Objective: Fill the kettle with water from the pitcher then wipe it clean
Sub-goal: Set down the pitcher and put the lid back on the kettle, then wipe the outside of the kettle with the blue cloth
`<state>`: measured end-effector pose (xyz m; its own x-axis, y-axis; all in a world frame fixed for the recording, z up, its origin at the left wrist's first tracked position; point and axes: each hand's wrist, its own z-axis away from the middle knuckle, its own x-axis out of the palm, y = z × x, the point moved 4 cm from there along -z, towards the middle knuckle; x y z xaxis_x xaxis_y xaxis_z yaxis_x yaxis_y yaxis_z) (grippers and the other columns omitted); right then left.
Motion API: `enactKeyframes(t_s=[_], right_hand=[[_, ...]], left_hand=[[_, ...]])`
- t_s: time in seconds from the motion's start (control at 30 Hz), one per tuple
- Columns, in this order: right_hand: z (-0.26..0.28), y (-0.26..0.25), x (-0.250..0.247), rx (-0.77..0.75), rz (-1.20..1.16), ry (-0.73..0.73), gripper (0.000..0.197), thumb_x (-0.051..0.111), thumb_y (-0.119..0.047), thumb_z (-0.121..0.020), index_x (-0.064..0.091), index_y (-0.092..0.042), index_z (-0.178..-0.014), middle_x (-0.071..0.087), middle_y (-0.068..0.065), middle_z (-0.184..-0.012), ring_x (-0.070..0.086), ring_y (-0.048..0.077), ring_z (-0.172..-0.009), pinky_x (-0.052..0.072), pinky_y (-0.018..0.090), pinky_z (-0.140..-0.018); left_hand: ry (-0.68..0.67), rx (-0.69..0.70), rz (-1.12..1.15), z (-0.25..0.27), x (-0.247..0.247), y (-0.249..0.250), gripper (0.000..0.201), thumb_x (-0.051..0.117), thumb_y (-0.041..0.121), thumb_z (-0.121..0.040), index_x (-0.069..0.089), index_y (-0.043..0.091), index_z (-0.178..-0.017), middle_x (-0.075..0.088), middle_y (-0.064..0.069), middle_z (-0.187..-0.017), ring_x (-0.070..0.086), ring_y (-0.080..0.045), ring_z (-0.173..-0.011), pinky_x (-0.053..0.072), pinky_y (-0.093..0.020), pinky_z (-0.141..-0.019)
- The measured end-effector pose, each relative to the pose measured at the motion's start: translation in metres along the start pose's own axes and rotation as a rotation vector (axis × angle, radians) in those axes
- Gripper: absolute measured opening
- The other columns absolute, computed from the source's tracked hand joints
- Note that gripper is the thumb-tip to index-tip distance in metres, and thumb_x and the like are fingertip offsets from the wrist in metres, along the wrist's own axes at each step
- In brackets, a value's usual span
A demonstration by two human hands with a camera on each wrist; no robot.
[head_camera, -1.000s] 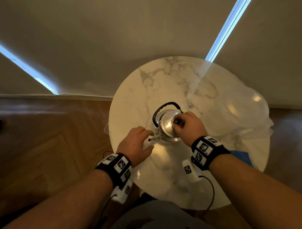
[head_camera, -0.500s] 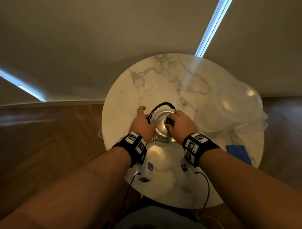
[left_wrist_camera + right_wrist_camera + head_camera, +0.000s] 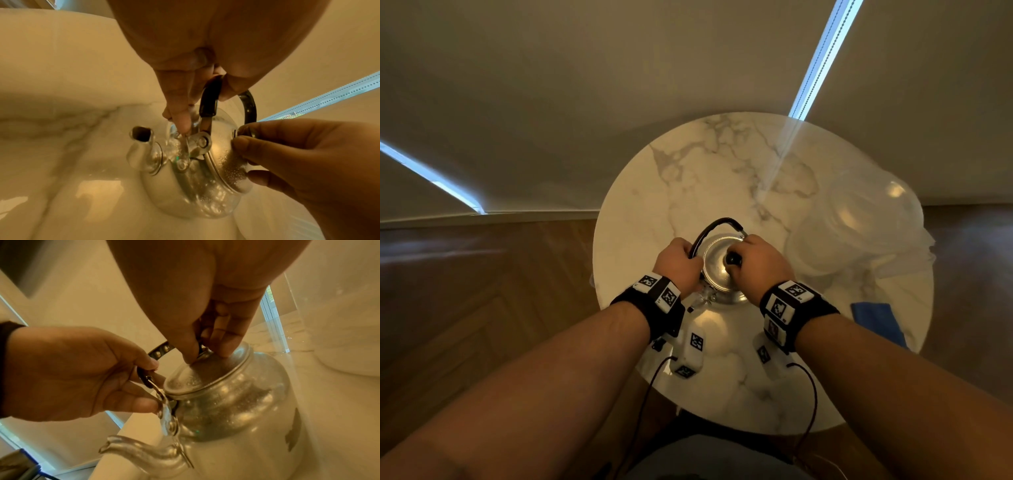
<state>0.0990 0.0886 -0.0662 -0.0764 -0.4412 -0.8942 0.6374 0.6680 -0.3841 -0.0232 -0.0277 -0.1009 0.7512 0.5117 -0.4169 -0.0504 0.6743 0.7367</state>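
Round marble table [image 3: 722, 178], nearest edge at the person's lap. Left hand [image 3: 677, 263]: fingers curled around the black handle [image 3: 717, 224] near its spout-side pivot. Right hand [image 3: 758, 262]: thumb and fingers pinching the dark knob [image 3: 732, 257] of the lid [image 3: 207, 371], which sits on the pot. Metal kettle [image 3: 719, 274]: upright at the table's centre, between both hands, spout [image 3: 141, 146] towards the person. Blue cloth [image 3: 876, 320]: near the right edge. Clear pitcher [image 3: 859, 222]: far right, well apart from the kettle.
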Motion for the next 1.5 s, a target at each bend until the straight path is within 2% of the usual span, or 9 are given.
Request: enactKeyframes(t_s=[0.2,0.4,0.57,0.77,0.87,1.07,1.27,1.4,1.5], right_hand=[[0.031,0.02,-0.005,-0.039,-0.025,0.007,0.023,0.061,-0.026,-0.093,0.069,-0.018,-0.113,0.061,0.002,-0.116,0.061,0.023,-0.094,0.051,0.032,-0.079],[0.057,0.034,-0.007,-0.037,-0.02,0.03,0.023,0.06,-0.027,-0.093,0.069,-0.02,-0.113,0.061,-0.001,-0.117,0.061,0.019,-0.094,0.036,0.023,-0.071],[0.057,0.042,0.003,-0.037,-0.092,0.006,0.02,0.057,-0.026,-0.094,0.068,-0.019,-0.109,0.059,0.001,-0.119,0.06,0.02,-0.096,0.046,0.028,-0.078],[0.07,0.073,-0.001,-0.058,-0.206,-0.032,0.03,0.058,-0.031,-0.094,0.065,-0.025,-0.122,0.061,-0.003,-0.117,0.059,0.017,-0.102,0.047,0.031,-0.084],[0.091,0.132,0.001,0.112,-0.272,-0.043,0.031,0.06,-0.035,-0.094,0.064,-0.027,-0.123,0.061,-0.006,-0.107,0.06,0.013,-0.095,0.048,0.03,-0.082],[0.142,0.271,-0.001,0.607,-0.25,0.041,0.035,0.065,-0.03,-0.089,0.065,-0.016,-0.122,0.063,0.012,-0.122,0.064,0.031,-0.101,0.054,0.039,-0.088],[0.147,0.316,-0.001,0.793,-0.366,0.007,0.054,0.067,-0.032,-0.091,0.05,-0.006,-0.135,0.063,0.018,-0.125,0.061,0.04,-0.111,0.051,0.04,-0.085],[0.137,0.302,-0.001,0.689,-0.366,-0.17,0.037,0.067,-0.033,-0.091,0.066,-0.006,-0.117,0.068,0.017,-0.116,0.063,0.037,-0.106,0.05,0.037,-0.081],[0.135,0.281,-0.011,0.555,-0.52,-0.137,0.03,0.072,-0.033,-0.086,0.066,-0.015,-0.109,0.067,0.006,-0.103,0.064,0.031,-0.101,0.048,0.035,-0.081]], left_hand=[[-0.024,-0.014,0.058,0.024,0.019,-0.009,0.016,0.066,0.027,-0.077,0.058,0.019,-0.089,0.071,-0.014,-0.09,0.076,-0.034,-0.078,0.065,-0.053,-0.068],[-0.032,-0.02,0.082,0.046,0.035,-0.008,0.016,0.068,0.022,-0.077,0.058,0.013,-0.087,0.068,-0.017,-0.085,0.075,-0.038,-0.078,0.065,-0.054,-0.065],[0.001,-0.043,0.116,0.053,0.041,-0.007,0.015,0.066,0.009,-0.089,0.058,0.001,-0.098,0.068,-0.023,-0.092,0.074,-0.043,-0.086,0.064,-0.058,-0.07],[-0.034,-0.012,0.082,0.052,0.035,-0.016,0.029,0.078,0.03,-0.085,0.061,0.017,-0.104,0.077,-0.006,-0.101,0.077,-0.029,-0.091,0.064,-0.055,-0.077],[0.023,0.035,-0.04,0.057,0.03,-0.026,0.046,0.083,0.052,-0.074,0.061,0.028,-0.107,0.074,0.003,-0.11,0.074,-0.016,-0.095,0.061,-0.043,-0.085],[0.277,0.15,-0.239,0.107,0.033,-0.034,0.015,0.077,0.031,-0.086,0.063,0.026,-0.09,0.061,-0.003,-0.092,0.061,-0.023,-0.083,0.047,-0.037,-0.073],[-0.018,0.346,-0.424,0.15,0.095,-0.041,0.019,0.074,0.022,-0.087,0.061,0.029,-0.074,0.059,0.006,-0.069,0.057,-0.013,-0.068,0.048,-0.031,-0.061],[-0.21,0.447,-0.501,0.16,0.134,-0.03,0.013,0.065,0.041,-0.084,0.059,0.033,-0.076,0.059,0.01,-0.067,0.058,-0.009,-0.069,0.048,-0.026,-0.061],[-0.219,0.51,-0.458,0.158,0.154,-0.004,0.009,0.066,0.038,-0.088,0.061,0.035,-0.081,0.062,0.012,-0.069,0.06,-0.007,-0.066,0.051,-0.027,-0.064]])
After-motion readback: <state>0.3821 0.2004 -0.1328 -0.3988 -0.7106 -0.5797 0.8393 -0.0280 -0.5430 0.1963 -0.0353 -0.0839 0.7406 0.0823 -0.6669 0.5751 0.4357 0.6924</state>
